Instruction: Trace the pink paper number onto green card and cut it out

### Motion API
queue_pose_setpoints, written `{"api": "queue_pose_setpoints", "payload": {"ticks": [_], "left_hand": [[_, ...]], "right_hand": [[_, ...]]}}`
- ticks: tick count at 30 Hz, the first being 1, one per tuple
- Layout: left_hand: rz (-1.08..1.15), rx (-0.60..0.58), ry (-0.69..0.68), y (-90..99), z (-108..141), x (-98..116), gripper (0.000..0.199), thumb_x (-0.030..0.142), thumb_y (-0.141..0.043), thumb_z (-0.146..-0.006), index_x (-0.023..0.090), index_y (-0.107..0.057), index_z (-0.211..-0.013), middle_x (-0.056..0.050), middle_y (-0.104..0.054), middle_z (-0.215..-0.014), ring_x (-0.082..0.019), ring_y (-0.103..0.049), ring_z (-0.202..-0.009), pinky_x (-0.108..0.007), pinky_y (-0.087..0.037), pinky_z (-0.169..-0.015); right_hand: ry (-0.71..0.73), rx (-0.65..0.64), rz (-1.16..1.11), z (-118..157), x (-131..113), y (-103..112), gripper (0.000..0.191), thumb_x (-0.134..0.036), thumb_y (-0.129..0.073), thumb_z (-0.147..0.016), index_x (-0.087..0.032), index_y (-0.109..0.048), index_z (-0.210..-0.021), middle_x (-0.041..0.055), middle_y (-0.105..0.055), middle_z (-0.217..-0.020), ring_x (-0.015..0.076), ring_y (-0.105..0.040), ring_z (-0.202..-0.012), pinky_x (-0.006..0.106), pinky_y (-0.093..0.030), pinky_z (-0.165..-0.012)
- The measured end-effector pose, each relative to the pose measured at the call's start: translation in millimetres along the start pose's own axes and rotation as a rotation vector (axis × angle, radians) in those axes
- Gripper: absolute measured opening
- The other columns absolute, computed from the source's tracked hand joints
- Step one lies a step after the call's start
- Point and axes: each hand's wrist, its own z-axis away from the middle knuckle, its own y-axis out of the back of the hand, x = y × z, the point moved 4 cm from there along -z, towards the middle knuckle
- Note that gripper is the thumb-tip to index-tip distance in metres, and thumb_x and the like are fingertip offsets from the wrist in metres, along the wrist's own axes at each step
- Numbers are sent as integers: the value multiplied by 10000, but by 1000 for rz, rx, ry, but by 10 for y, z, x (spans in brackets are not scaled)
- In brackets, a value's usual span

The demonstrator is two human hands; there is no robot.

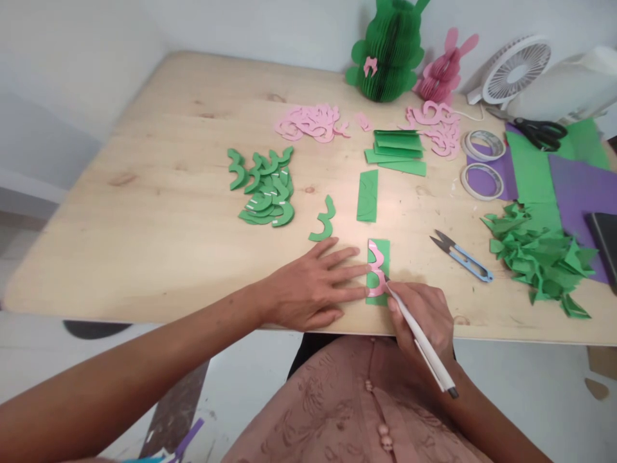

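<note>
A pink curved paper template lies on a green paper strip near the table's front edge. My left hand rests flat with its fingers spread, the fingertips touching the left side of the template and strip. Gripped in my right hand is a white pen, its dark tip at the template's right edge. A cut green curved piece sits just beyond my left fingers. Farther up is another green strip with a faint curved outline on it.
Green curved cutouts and pink cutouts lie beyond my left hand. Blue-handled thread snips, green scraps, tape rolls and black scissors are at right. Folded green strips, a green honeycomb figure and a fan stand behind.
</note>
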Motion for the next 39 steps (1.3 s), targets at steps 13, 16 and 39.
{"api": "queue_pose_setpoints", "payload": {"ticks": [13, 16, 39], "left_hand": [[1, -51, -6, -4, -5, -15, 484, 304, -462, -859, 318, -449, -1342, -47, -359, -1481, -331, -274, -1358, -597, -132, -1091], [7, -45, -1, -7, -8, -18, 486, 300, -465, -859, 324, -444, -1344, -41, -349, -1487, -326, -269, -1362, -596, -128, -1094], [20, -29, 10, -4, -10, -13, 448, 301, -475, -856, 306, -493, -1304, -50, -381, -1468, -325, -279, -1356, -595, -142, -1095]], "right_hand": [[-240, -59, -268, -24, 41, 51, 177, -138, -512, -861, -195, -628, -982, 48, -689, -825, 191, -622, -743, 339, -450, -688], [-309, -75, -302, -5, 63, -1, 134, -178, -539, -852, -207, -626, -950, 29, -680, -805, 179, -626, -725, 310, -475, -653], [-337, -35, -213, -34, 66, -85, 65, -234, -559, -837, -210, -595, -789, 14, -658, -701, 165, -610, -627, 290, -474, -571]]}}
